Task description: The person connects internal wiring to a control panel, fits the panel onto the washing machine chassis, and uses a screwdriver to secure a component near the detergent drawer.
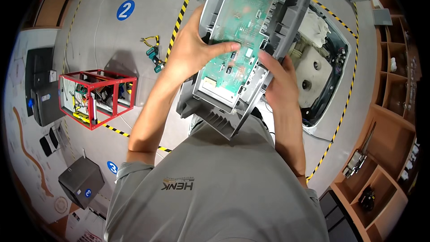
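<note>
A grey plastic housing (208, 116) with a long green circuit board (244, 18) set in it is held up in front of my body, at the top middle. My left hand (190, 56) grips its left side, thumb lying across the board near some small black components. My right hand (280, 83) grips the right side, thumb at the board's edge and other fingers partly hidden by the housing. Behind it, on the right, stands an open white appliance casing (316, 83) with a pale moulded inside.
A red metal frame cart (112, 76) holding tools stands at left; a teal drill (154, 58) and yellow-handled pliers (152, 41) lie on the floor. Yellow-black tape (181, 13) crosses the floor. Grey boxes (80, 181) sit at left. Wooden compartment shelves (371, 130) line the right.
</note>
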A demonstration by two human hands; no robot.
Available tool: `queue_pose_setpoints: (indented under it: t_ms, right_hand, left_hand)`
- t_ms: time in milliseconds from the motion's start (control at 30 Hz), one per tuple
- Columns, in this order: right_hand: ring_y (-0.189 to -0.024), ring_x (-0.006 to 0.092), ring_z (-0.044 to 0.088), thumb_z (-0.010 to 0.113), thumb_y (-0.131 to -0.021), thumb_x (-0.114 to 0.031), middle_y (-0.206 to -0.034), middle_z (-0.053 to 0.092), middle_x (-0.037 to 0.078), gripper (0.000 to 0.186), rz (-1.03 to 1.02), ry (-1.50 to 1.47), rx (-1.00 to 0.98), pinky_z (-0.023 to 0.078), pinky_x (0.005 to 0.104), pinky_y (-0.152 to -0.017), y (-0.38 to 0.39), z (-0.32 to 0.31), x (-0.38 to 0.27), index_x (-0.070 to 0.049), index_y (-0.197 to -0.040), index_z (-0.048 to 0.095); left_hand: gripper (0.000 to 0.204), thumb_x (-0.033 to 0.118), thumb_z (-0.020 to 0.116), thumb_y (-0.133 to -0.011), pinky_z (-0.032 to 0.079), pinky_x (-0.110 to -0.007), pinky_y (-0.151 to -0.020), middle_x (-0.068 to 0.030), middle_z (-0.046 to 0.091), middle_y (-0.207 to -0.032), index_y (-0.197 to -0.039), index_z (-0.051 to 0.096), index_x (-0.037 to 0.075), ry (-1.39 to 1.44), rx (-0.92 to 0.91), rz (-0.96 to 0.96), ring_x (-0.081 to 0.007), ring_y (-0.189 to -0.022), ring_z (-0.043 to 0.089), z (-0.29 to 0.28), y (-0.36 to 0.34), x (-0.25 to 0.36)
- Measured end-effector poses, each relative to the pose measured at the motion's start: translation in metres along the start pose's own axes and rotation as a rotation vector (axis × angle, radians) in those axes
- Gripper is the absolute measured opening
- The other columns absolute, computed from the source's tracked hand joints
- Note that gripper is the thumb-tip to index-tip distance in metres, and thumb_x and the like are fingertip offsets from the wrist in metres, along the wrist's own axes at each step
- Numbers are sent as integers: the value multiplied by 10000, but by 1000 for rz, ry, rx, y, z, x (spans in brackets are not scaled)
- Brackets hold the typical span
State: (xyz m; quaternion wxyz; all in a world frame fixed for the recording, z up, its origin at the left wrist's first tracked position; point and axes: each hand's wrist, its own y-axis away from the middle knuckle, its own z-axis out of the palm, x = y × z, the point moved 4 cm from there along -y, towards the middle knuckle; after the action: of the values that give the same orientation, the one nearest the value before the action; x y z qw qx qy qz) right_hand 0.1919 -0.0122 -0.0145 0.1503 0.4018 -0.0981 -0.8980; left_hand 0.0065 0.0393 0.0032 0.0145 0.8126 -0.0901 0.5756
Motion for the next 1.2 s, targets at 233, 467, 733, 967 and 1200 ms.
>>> queue_pose_setpoints:
  t_ms: [233, 467, 733, 967, 1200]
  right_hand:
    - [-937, 148, 627, 798, -791, -52, -1053, 629, 123, 480, -375, 405, 336, 534, 287, -830, 1, 13, -7, 50, -1130, 475]
    - [-876, 132, 614, 837, -770, -110, -991, 633, 112, 473, -501, 583, 340, 516, 260, -759, -5, 10, -12, 43, -1045, 483]
    - [-869, 136, 624, 830, -777, -112, -979, 643, 112, 474, -501, 601, 349, 519, 270, -769, -4, 13, -11, 46, -1064, 488]
    - [-916, 150, 630, 824, -790, -151, -1029, 642, 128, 506, -486, 531, 290, 515, 274, -798, -4, 23, -17, 50, -1105, 483]
    - [-939, 152, 623, 831, -780, -176, -1067, 639, 143, 537, -464, 640, 389, 505, 272, -814, -9, 13, -15, 41, -1125, 481]
  left_hand:
    - [682, 127, 866, -719, 531, -330, -858, -164, 688, -1079, -1265, 490, -35, -92, 163, 6, -190, -957, 668, 5, 18, 28]
    - [769, 141, 865, -712, 547, -352, -833, -190, 704, -1040, -1326, 435, -34, -118, 273, 67, -248, -934, 699, 6, 23, 38]
    - [843, 190, 870, -702, 550, -389, -822, -228, 693, -1040, -1368, 407, -38, -113, 271, -24, -329, -958, 702, 5, 28, 40]
    - [821, 172, 851, -730, 548, -386, -811, -241, 674, -1076, -1384, 401, -39, -117, 308, 67, -330, -949, 698, 4, 34, 37]
    - [778, 143, 838, -747, 549, -364, -814, -227, 676, -1087, -1366, 410, -53, -94, 333, 95, -299, -951, 700, 12, 33, 34]
